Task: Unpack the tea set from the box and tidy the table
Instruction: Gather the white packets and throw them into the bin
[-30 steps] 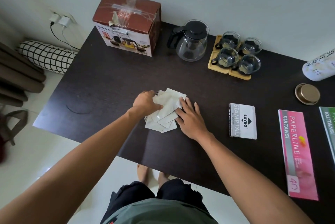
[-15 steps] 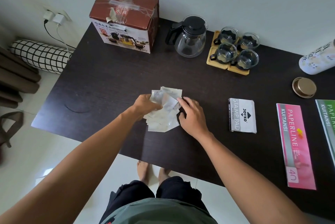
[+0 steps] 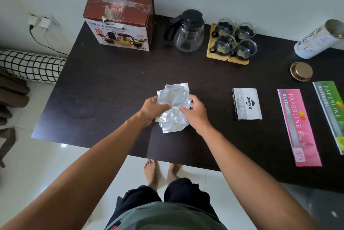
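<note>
A stack of silver foil packets (image 3: 174,106) sits between my hands over the middle of the dark table (image 3: 111,80). My left hand (image 3: 153,109) grips the stack's left side, thumb on top. My right hand (image 3: 194,113) pinches the right side. At the back stands the brown tea set box (image 3: 119,19), taped on top. To its right are a glass teapot (image 3: 187,31) with a black lid and handle, and several glass cups (image 3: 233,38) on wooden coasters.
A stamp pad box (image 3: 246,104) lies right of my hands. Further right are a pink receipt book (image 3: 297,125) and a green one (image 3: 331,110), a gold lid (image 3: 301,71) and a white tumbler (image 3: 316,41) on its side. A checked bolster (image 3: 31,65) lies left of the table.
My hands have gathered the spread foil packets into one stack and lifted its far end off the table. The camera view shifted slightly.
</note>
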